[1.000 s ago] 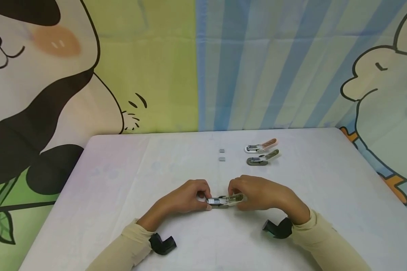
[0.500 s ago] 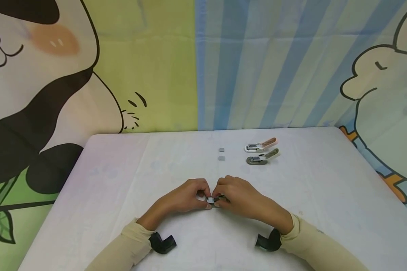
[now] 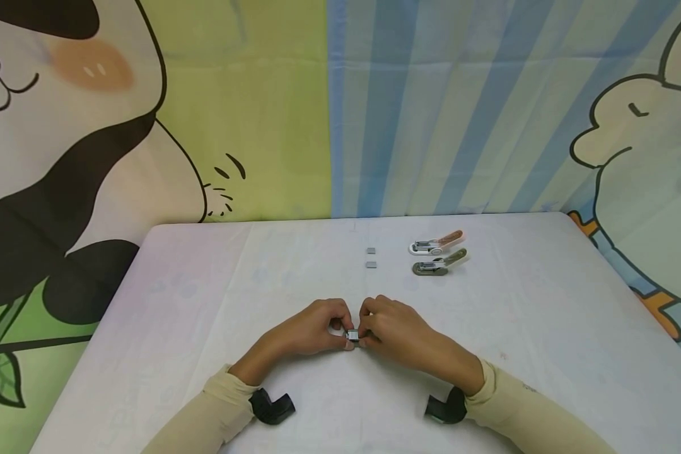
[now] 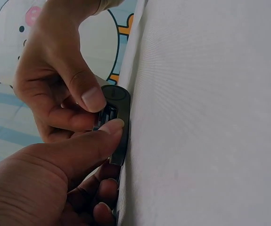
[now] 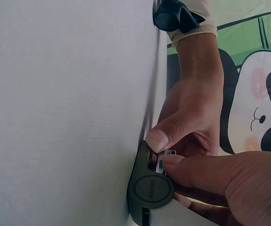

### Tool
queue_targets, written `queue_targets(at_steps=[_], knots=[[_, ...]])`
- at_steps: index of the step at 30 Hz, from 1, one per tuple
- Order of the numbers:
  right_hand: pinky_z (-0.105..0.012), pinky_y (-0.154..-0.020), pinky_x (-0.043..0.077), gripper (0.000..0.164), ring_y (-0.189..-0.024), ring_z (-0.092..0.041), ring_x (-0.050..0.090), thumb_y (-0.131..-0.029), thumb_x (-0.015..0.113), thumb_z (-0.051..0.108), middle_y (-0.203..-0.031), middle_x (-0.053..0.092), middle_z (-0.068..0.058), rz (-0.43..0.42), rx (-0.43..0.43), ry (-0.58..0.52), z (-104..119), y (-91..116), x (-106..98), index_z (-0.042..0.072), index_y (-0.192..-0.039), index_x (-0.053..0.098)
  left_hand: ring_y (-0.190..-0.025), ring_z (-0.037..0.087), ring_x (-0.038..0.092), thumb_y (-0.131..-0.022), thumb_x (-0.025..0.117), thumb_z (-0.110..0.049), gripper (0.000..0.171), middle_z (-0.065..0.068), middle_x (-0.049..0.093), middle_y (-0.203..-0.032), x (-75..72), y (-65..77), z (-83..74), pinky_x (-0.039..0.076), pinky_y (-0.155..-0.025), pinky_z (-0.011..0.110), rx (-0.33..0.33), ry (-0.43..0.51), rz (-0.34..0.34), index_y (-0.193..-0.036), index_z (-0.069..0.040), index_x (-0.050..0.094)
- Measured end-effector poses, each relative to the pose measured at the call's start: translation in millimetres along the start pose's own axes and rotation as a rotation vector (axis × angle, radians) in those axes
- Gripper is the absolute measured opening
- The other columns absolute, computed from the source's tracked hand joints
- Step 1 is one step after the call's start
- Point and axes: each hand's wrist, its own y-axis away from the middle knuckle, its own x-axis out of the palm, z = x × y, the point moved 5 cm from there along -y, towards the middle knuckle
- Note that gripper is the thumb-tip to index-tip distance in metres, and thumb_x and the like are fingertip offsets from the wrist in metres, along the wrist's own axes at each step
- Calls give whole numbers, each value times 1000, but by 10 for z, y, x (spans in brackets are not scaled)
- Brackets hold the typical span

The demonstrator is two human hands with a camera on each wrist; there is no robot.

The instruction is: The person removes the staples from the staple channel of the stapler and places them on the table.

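Observation:
A small stapler with a dark grey-green base [image 4: 122,108] lies on the white cloth between both hands; its metal end [image 3: 352,335] shows in the head view. My left hand [image 3: 314,328] grips the front end, thumb curled on the base. From the other side my right hand [image 3: 394,331] pinches the metal upper part, thumb and fingertips close to the left thumb. In the right wrist view the round pivot cap [image 5: 152,189] of the stapler faces the camera. Fingers hide much of the metal inside and most of the handle.
Two small grey blocks [image 3: 371,265], seemingly staple strips, lie behind the hands. At the back right are two more staplers, a white one with an orange-brown handle [image 3: 438,243] and a grey-green one [image 3: 438,263]. Black wrist cameras [image 3: 447,407] hang beneath the sleeves.
My right hand has moved left from the raised handle end of the stapler to its metal part, covering most of it. The left hand keeps its grip in place.

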Motion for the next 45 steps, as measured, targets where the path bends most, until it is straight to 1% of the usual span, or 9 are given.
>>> queue_targets(at_steps=[4, 8, 11, 14, 22, 32, 39, 45], knots=[[-25, -68, 44, 7, -79, -9, 48, -81, 80, 18, -91, 58, 9, -21, -9, 7, 9, -6, 10, 19, -83, 74, -82, 10, 53, -79, 82, -15, 18, -9, 58, -88, 0, -1, 0, 45, -75, 25, 3, 6, 0, -86, -17, 65], [-25, -66, 43, 11, -76, -8, 48, -79, 82, 19, -84, 59, 11, -81, -14, 2, 15, -19, 10, 20, -83, 72, -82, 10, 53, -79, 82, -15, 18, -9, 58, -87, 1, -4, 5, 45, -75, 25, 8, 14, -3, -85, -17, 65], [-25, -65, 43, 15, -75, -8, 49, -78, 83, 21, -83, 62, 11, -124, -3, -14, 9, -24, 12, 19, -86, 71, -81, 9, 53, -79, 82, -15, 20, -9, 58, -87, 2, -5, 11, 45, -75, 25, 14, 13, -8, -84, -18, 64], [-26, -65, 43, 19, -76, -9, 50, -77, 84, 22, -84, 64, 9, -138, 7, -21, 8, -28, 15, 17, -91, 73, -81, 8, 53, -78, 83, -15, 20, -9, 57, -86, 1, -7, 15, 45, -74, 25, 20, 7, -12, -84, -19, 64], [-27, -67, 39, 20, -79, -11, 51, -77, 83, 19, -88, 66, 7, -127, 2, -8, 47, -36, 7, 15, -95, 76, -81, 9, 53, -78, 83, -15, 21, -7, 58, -87, -3, 6, 17, 45, -74, 26, 9, 31, -15, -84, -19, 63], [-27, -68, 41, 19, -81, -12, 53, -79, 82, 17, -91, 68, 6, -134, 9, -27, 56, -42, 13, 14, -96, 76, -81, 10, 53, -78, 83, -15, 20, -7, 58, -88, -9, 5, 12, 45, -75, 26, 2, 35, -16, -84, -19, 64], [-28, -73, 44, 16, -83, -10, 52, -79, 80, 13, -91, 67, 8, -147, -24, -75, 45, -29, -20, 14, -95, 75, -81, 11, 53, -78, 83, -15, 20, -6, 59, -88, -18, 1, -2, 45, -75, 26, 9, 41, -16, -84, -19, 64], [-25, -74, 45, 17, -87, -10, 52, -81, 75, 6, -94, 68, 7, -117, -21, -165, 9, -28, -52, 12, -97, 76, -81, 10, 53, -78, 83, -15, 20, -6, 58, -87, -9, -5, 5, 45, -74, 26, 15, 33, -15, -84, -18, 64]])
